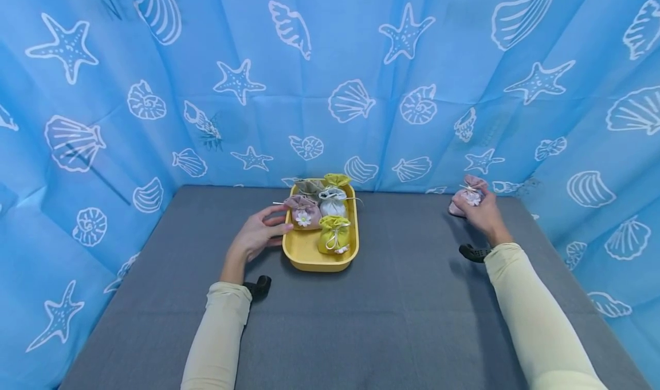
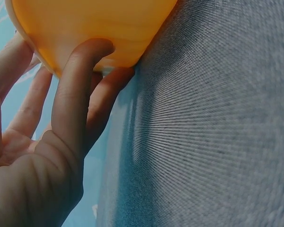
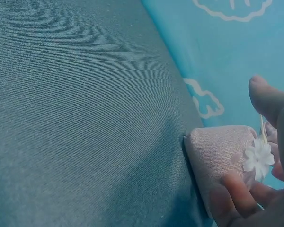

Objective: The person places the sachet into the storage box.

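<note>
My left hand [image 1: 256, 233] holds the near left side of a yellow plastic tray [image 1: 321, 266], one digit lapping its rim and bent fingers [image 2: 71, 94] against the outer wall. Several small drawstring pouches fill the tray: a pink one [image 1: 304, 213] with a white flower, a white one [image 1: 334, 208], a grey one [image 1: 310, 188], and yellow ones, the nearest [image 1: 334, 238] with a bow. At the table's far right, my right hand [image 1: 482, 211] is around another pink flowered pouch [image 3: 222, 151]. Its fingers touch the pouch's side; the thumb stands apart from it in the right wrist view.
A grey cloth-covered table [image 1: 402, 321] lies beneath everything. Blue curtains [image 1: 350, 46] printed with white shells and starfish hang along its back and sides. Black wrist devices [image 1: 259, 287] are strapped on both wrists.
</note>
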{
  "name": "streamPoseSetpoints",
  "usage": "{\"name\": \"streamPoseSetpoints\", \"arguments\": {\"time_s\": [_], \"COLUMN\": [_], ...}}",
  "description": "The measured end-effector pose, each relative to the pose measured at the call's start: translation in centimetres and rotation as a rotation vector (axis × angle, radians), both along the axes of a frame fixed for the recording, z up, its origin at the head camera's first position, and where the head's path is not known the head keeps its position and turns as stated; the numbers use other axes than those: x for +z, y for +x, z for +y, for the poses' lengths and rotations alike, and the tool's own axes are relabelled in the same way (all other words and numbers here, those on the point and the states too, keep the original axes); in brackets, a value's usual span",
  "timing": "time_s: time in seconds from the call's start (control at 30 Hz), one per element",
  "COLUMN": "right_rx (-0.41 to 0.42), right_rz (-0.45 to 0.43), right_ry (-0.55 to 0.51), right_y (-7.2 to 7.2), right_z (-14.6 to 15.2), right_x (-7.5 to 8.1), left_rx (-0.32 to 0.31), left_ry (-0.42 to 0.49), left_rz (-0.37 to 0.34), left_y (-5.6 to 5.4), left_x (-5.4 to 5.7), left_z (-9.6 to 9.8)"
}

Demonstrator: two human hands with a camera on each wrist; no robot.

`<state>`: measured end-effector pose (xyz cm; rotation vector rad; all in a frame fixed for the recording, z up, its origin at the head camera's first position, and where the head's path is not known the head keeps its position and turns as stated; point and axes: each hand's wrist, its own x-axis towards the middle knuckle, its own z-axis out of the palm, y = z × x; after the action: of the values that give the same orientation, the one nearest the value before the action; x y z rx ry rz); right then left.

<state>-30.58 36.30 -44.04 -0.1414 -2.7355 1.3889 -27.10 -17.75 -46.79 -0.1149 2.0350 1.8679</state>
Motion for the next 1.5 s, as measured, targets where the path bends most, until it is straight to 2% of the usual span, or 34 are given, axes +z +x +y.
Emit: {"name": "streamPoseSetpoints", "arguments": {"time_s": [0.07, 0.17, 0.23, 0.3, 0.47, 0.63, 0.83, 0.97, 1.1, 1.3, 1.5], "right_rx": [-0.052, -0.159, -0.206, -0.229, -0.208, -0.198, -0.207, -0.157, -0.122, -0.193, -0.224], "right_rz": [-0.004, -0.090, -0.146, -0.167, -0.185, -0.189, -0.121, -0.051, -0.027, -0.057, -0.020], "right_ry": [0.057, 0.137, 0.160, 0.138, 0.036, -0.013, -0.082, -0.107, -0.097, 0.001, 0.095], "right_y": [-0.1, -0.2, -0.3, -0.6, -1.2, -1.2, -1.2, -1.1, -0.6, 0.9, 1.4], "right_z": [0.1, 0.3, 0.3, 0.3, 0.1, -0.1, -0.1, 0.1, 0.3, 0.3, 0.1], "right_x": [-0.1, -0.1, 0.0, 0.1, 0.1, 0.0, -0.1, -0.1, -0.1, -0.2, 0.1], "left_rx": [0.000, -0.006, -0.007, -0.009, -0.002, -0.005, 0.002, 0.004, 0.004, -0.008, -0.004], "left_ry": [-0.003, -0.007, -0.009, -0.008, -0.006, -0.006, -0.001, -0.009, -0.010, -0.006, 0.017], "left_rz": [0.003, 0.008, 0.008, 0.010, 0.005, 0.008, 0.007, 0.007, 0.007, 0.007, -0.001], "left_y": [0.0, 0.0, -0.1, 0.0, 0.0, 0.0, -0.3, -0.2, -0.1, -0.2, -0.2], "left_x": [0.0, 0.0, 0.0, 0.0, 0.0, 0.1, 0.0, -0.1, -0.1, 0.0, -0.1], "left_z": [0.0, 0.1, 0.1, 0.1, 0.0, 0.0, 0.0, 0.0, 0.0, 0.1, 0.1]}}
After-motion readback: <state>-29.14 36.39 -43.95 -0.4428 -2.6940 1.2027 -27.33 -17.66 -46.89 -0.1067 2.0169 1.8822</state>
